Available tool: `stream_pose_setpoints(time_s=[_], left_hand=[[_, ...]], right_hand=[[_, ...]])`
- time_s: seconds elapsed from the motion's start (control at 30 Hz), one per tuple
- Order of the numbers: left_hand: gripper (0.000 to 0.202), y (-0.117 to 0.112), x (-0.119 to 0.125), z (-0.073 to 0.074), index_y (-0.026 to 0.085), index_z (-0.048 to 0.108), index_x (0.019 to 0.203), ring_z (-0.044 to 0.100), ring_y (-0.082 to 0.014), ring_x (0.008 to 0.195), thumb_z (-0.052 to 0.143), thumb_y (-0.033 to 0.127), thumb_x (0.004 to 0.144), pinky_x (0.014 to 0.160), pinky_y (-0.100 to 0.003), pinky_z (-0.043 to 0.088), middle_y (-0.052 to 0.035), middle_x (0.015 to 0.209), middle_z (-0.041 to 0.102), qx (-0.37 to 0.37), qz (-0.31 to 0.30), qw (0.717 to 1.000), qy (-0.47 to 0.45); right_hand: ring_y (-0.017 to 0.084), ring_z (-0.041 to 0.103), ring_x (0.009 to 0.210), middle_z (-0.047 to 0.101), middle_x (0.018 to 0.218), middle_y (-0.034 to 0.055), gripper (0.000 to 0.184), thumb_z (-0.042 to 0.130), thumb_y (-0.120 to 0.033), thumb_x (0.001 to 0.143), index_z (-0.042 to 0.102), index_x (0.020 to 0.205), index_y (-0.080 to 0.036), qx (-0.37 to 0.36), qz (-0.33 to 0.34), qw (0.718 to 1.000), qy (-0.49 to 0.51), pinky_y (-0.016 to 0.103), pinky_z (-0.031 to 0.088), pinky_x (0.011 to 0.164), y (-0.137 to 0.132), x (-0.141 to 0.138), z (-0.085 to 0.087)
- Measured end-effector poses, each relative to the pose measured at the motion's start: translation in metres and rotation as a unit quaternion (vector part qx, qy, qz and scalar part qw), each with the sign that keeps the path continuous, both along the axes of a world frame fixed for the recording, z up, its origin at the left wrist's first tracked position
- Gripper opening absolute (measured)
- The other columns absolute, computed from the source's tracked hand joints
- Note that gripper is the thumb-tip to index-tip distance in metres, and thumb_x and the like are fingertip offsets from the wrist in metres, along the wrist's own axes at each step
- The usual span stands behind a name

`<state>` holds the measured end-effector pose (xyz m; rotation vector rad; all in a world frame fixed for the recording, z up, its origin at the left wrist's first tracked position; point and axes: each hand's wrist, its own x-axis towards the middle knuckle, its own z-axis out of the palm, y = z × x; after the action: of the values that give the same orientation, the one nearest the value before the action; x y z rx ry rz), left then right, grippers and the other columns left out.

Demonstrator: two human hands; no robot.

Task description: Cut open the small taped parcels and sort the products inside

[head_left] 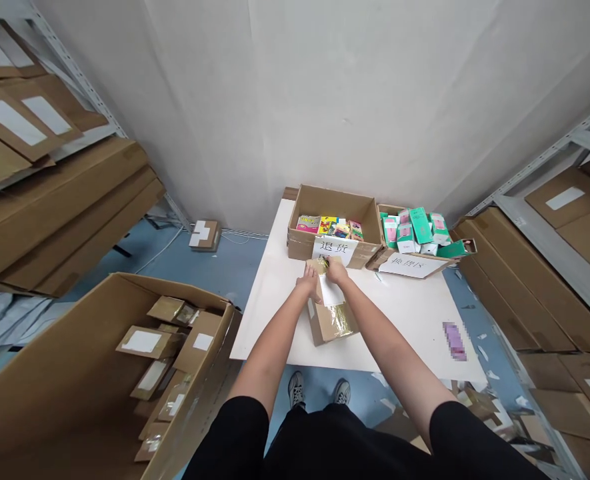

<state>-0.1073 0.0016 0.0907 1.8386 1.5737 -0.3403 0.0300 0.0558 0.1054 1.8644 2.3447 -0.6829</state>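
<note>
A taped cardboard carton (329, 319) with a white label and shiny clear tape stands on the white table in front of me. My left hand (309, 283) lies on its far left part, fingers stretched out and pressing on the cardboard. Over the carton's far end, my right hand (337, 273) is closed round a small dark and yellowish tool (326, 261), which looks like a box cutter. Most of that tool is hidden by the fingers. Its tip is at the taped far end of the carton.
Behind the carton stand an open box (299, 248) of colourful small packs and another box (409, 265) of green-and-white packs, both with paper signs. A purple blurred item (455, 341) lies at the table's right. A large bin (99, 320) holds parcels at left; shelves flank both sides.
</note>
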Motion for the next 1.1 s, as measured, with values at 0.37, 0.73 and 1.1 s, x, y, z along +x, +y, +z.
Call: stream_pose_setpoints(time_s=[0.37,0.73,1.1], left_hand=[[0.164,0.014,0.019,-0.006,0.019,0.006,0.172,-0.013,-0.0409,0.163,0.095,0.071,0.045,0.124,-0.06,0.034,-0.0199,0.176,-0.011,-0.004,0.041,0.997,0.061],[0.165,0.016,0.027,-0.01,0.016,0.003,0.172,-0.016,-0.0401,0.162,0.101,0.055,0.045,0.126,-0.057,0.032,-0.0214,0.176,-0.008,0.011,0.027,0.993,0.116],[0.143,0.006,0.008,-0.001,0.027,0.01,0.172,-0.005,-0.0415,0.164,0.093,0.06,0.061,0.127,-0.057,0.028,-0.0199,0.178,-0.002,0.059,-0.023,0.993,0.099]], right_hand=[[0.03,0.078,0.094,0.072,0.126,0.0212,0.054,0.067,-0.008,0.087,0.059,0.14,-0.016,-0.1,-0.033,0.994,-0.022,0.033,0.063,0.069,-0.033,0.004,0.034],[0.019,0.073,0.061,0.075,0.112,0.019,0.032,0.067,-0.009,0.085,0.068,0.117,-0.013,-0.208,0.016,0.977,-0.043,0.024,0.052,0.05,-0.153,0.071,0.057],[0.028,0.074,0.105,0.076,0.118,0.0109,0.054,0.059,-0.019,0.096,0.055,0.149,-0.028,-0.111,-0.042,0.993,-0.017,0.029,0.053,0.081,-0.22,0.142,0.054]])
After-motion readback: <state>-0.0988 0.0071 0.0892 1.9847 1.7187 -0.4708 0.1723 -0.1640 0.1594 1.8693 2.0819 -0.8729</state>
